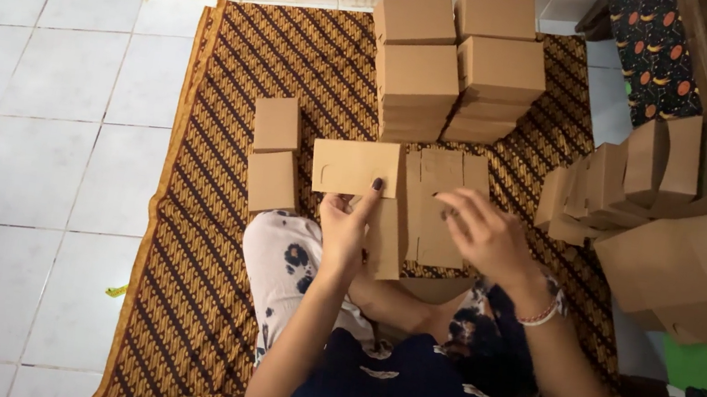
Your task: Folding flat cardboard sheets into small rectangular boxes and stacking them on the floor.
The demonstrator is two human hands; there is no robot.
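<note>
The flat cardboard blank point(356, 167), surely light and stiff yet easy to crease, is pinched at its lower edge by the left hand point(344, 225), while the right hand point(485, 236) hovers open beside it, the stacked boxes point(457, 67) just behind.

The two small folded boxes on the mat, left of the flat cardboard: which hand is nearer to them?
Left. The left hand holds the flat cardboard piece just right of the two small folded boxes; the right hand is farther right, over the flat sheets.
</note>
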